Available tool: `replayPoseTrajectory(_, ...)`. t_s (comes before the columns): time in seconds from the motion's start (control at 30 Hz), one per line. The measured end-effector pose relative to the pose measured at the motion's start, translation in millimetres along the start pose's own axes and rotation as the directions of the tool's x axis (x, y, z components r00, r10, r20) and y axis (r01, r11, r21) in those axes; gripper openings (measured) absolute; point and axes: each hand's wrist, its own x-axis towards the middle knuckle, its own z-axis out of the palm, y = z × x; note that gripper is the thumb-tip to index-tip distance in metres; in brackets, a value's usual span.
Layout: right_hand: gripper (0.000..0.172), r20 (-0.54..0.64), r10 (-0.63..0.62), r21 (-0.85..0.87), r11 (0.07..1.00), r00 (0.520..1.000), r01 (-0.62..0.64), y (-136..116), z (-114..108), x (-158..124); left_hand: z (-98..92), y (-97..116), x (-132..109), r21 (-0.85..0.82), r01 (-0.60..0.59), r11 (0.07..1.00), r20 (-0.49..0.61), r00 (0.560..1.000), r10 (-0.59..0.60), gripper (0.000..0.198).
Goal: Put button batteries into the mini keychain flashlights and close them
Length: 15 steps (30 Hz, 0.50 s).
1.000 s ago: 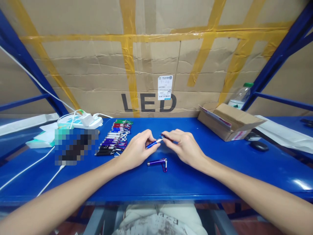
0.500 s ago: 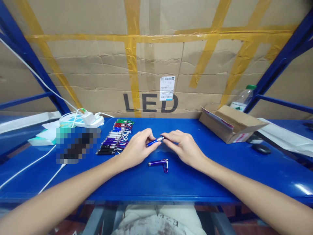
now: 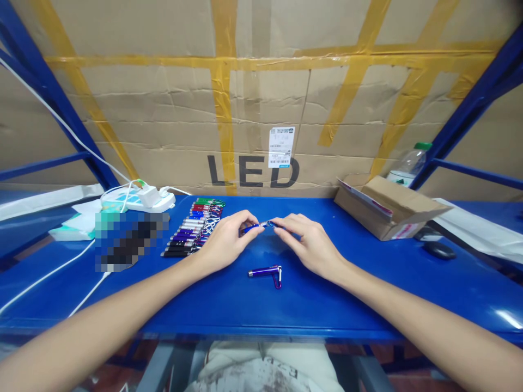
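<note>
Between the fingers of my left hand (image 3: 231,239) is a small blue keychain flashlight (image 3: 250,228), its silver end pointing right. My right hand (image 3: 308,239) pinches the small clip (image 3: 269,223) at that end; the fingertips hide part of it. Closer to me on the table lies a purple keychain flashlight (image 3: 263,271) with a purple carabiner (image 3: 278,280) at its right end. Left of my hands, several keychain flashlights (image 3: 192,226) in green, red, blue, silver, purple and black form a column, clips toward the right. My left hand partly covers that column.
A power strip (image 3: 165,202) with white cables and a tissue pack (image 3: 73,231) stand at the left, beside a blurred dark object (image 3: 131,242). On the right are an open cardboard box (image 3: 402,204), a black mouse (image 3: 439,250) and a plastic bottle (image 3: 408,163). Cardboard backs the blue table (image 3: 229,310).
Both hands stay together around the blue flashlight. It has tilted slightly and moved a little up and left, with my left fingers curled more around it. The purple flashlight has not moved.
</note>
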Motion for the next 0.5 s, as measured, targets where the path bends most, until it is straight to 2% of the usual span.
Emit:
replayPoseTrajectory(0.13,0.024,-0.029,0.021,0.051,0.998,0.999,-0.019,-0.5,-0.5,0.7,0.4,-1.2,0.2,0.002,-0.015,1.0,0.01,1.0,0.015,0.023)
replayPoseTrajectory(0.33,0.021,-0.026,0.146,0.128,0.982,0.989,-0.141,-0.3,0.1,0.5,1.2,-3.8,0.1,0.051,-0.049,0.997,0.039,0.998,0.047,0.023)
replayPoseTrajectory(0.5,0.022,0.026,0.18,0.057,0.982,0.983,-0.181,-1.0,-1.2,2.2,-1.9,-2.0,-1.5,0.117,-0.084,0.99,0.101,0.992,0.072,0.02)
